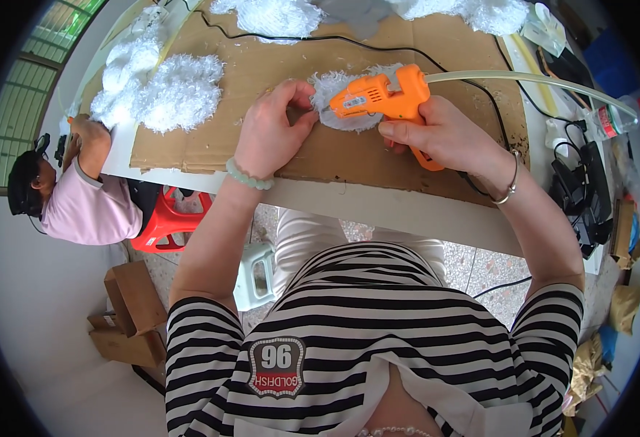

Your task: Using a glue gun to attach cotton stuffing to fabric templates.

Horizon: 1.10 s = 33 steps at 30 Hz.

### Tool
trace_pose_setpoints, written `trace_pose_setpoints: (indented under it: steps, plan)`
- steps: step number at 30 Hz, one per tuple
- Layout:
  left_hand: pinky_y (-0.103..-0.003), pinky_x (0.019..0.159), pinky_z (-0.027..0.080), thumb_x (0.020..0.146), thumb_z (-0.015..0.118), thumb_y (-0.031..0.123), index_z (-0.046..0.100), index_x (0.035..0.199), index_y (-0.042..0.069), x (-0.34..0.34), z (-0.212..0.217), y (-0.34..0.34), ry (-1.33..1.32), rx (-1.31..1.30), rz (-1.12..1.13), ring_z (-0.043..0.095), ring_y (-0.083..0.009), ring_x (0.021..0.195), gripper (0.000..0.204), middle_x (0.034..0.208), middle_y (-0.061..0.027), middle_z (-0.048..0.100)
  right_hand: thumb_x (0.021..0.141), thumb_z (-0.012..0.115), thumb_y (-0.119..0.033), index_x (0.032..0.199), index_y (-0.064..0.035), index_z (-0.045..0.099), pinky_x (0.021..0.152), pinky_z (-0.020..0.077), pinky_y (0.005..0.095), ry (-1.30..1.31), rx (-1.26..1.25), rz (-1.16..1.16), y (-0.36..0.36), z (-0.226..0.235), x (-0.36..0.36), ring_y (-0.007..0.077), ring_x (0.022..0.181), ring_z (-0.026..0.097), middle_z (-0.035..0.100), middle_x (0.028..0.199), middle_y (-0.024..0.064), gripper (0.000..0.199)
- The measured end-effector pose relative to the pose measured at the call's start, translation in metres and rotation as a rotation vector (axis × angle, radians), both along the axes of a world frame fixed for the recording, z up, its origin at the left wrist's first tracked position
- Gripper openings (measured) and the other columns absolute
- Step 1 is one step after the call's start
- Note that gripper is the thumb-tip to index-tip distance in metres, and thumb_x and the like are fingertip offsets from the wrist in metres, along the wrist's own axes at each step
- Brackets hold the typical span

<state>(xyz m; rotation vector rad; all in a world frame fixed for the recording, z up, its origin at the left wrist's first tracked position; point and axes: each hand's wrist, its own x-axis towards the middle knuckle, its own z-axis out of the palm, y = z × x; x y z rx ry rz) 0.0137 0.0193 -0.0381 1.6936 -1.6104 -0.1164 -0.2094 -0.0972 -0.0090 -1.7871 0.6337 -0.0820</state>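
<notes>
My right hand (447, 135) is wrapped round the handle of an orange hot glue gun (378, 97). A long, pale glue stick (509, 75) runs out of the gun's back toward the right. The nozzle end points left, over a white fluffy piece (349, 122) with a frayed edge that lies on the cardboard. My left hand (276, 127) is at the left edge of that piece, thumb and forefinger curled together in a pinch at its rim. The gun covers part of the piece.
Cardboard (261, 65) covers the white table. White fluffy heaps (181, 91) lie at the left and far side. A black cable (349, 45) crosses the cardboard. A plastic bottle (615, 120) and black devices (586, 189) sit at the right. A co-worker (90, 200) sits at the left.
</notes>
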Motion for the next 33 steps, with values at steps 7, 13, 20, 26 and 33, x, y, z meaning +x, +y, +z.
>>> trace_pose_setpoints:
  steps: [7, 13, 20, 26, 33]
  plan:
    - [-0.036, 0.067, 0.047, 0.068, 0.068, 0.006, 0.057, 0.09, 0.007, 0.004, 0.003, -0.002, 0.001, -0.029, -0.001, 0.059, -0.0265, 0.068, 0.024, 0.072, -0.0069, 0.062, 0.087, 0.059, -0.026, 0.086, -0.0001, 0.059, 0.064, 0.0439, 0.0241, 0.066, -0.099, 0.044, -0.002, 0.006, 0.011, 0.0094, 0.069, 0.055, 0.059, 0.075, 0.0012, 0.026]
    - [-0.033, 0.062, 0.049, 0.069, 0.069, 0.007, 0.058, 0.092, 0.007, 0.001, 0.005, -0.005, -0.049, -0.009, -0.001, 0.061, -0.0244, 0.069, 0.025, 0.073, -0.0078, 0.062, 0.086, 0.06, -0.025, 0.086, -0.0006, 0.058, 0.061, 0.0434, 0.0228, -0.009, -0.064, 0.018, 0.005, 0.013, 0.003, 0.0081, 0.067, 0.054, 0.057, 0.072, 0.0011, 0.024]
    - [-0.036, 0.064, 0.047, 0.069, 0.068, 0.013, 0.058, 0.087, 0.009, -0.004, 0.008, -0.005, -0.113, 0.012, 0.05, 0.059, -0.0267, 0.069, 0.022, 0.07, -0.0058, 0.061, 0.085, 0.06, -0.019, 0.091, -0.0012, 0.056, 0.059, 0.0434, 0.0226, 0.089, -0.036, -0.002, 0.008, 0.022, -0.006, 0.008, 0.065, 0.054, 0.056, 0.072, 0.0007, 0.019]
    - [-0.037, 0.062, 0.047, 0.067, 0.068, 0.014, 0.055, 0.089, 0.01, -0.008, 0.01, -0.011, -0.192, 0.009, 0.107, 0.058, -0.026, 0.068, 0.026, 0.067, -0.0044, 0.06, 0.085, 0.059, -0.017, 0.094, -0.0023, 0.055, 0.057, 0.0426, 0.0225, 0.104, -0.029, -0.013, 0.005, 0.025, -0.019, 0.0077, 0.064, 0.053, 0.056, 0.071, 0.0004, 0.018]
    - [-0.037, 0.066, 0.046, 0.065, 0.068, 0.014, 0.056, 0.089, 0.012, -0.01, 0.019, -0.013, -0.375, 0.053, 0.112, 0.058, -0.0258, 0.074, 0.027, 0.07, -0.0037, 0.06, 0.088, 0.057, -0.022, 0.097, -0.004, 0.054, 0.056, 0.0449, 0.023, -0.262, 0.084, -0.273, 0.007, 0.045, -0.041, 0.0111, 0.066, 0.057, 0.057, 0.076, 0.0025, 0.021]
